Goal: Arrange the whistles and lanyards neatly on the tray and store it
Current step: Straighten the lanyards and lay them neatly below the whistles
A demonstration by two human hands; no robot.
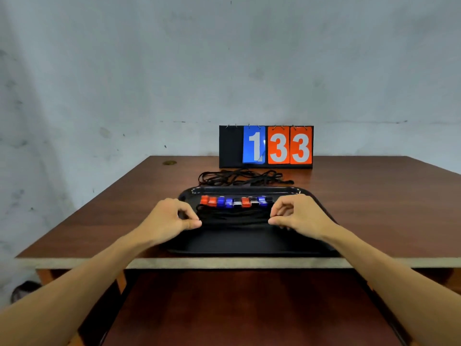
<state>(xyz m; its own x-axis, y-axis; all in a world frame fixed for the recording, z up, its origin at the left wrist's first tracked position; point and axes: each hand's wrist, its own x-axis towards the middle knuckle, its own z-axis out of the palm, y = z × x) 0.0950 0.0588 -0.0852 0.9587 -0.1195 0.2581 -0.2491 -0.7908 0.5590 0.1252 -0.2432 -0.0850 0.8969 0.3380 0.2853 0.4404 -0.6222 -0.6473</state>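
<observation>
A black tray (239, 242) lies at the near edge of the wooden table. A row of several red, blue, silver and black whistles (235, 201) runs across its far half. Just in front of them lies a bundle of black lanyards (234, 217), stretched left to right. My left hand (172, 218) pinches the bundle's left end with curled fingers. My right hand (296, 216) pinches its right end the same way. A second, tangled heap of black lanyards (243, 177) lies on the table beyond the tray.
A flip scoreboard (265, 146) showing 1 33 stands at the back of the table (99, 208) against the wall. A lower wooden shelf (239, 308) shows beneath the table's front edge. A dark object (23, 292) sits on the floor at lower left.
</observation>
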